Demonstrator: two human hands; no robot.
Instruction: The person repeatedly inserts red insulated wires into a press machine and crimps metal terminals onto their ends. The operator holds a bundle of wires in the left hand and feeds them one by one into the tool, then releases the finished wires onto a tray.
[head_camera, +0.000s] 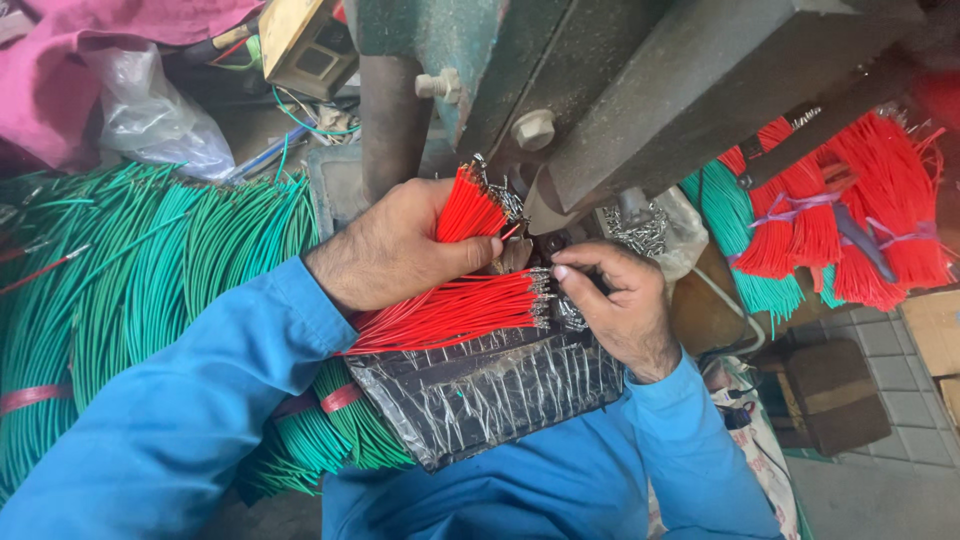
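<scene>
My left hand (395, 250) grips a bundle of short red wires (468, 208), their stripped ends pointing up toward the green press machine (600, 70). A second fan of red wires with metal terminals (455, 310) lies below that hand on a black taped pad (490, 385). My right hand (615, 300) pinches at the terminal ends of those wires, close under the machine's die. Both arms wear blue sleeves.
Large bundles of green wire (130, 270) lie at the left, tied with red bands. Bundles of red and green wire (850, 220) hang at the right. A clear plastic bag (150, 115) and pink cloth (60, 80) sit at the back left. Tiled floor (890, 440) shows at the lower right.
</scene>
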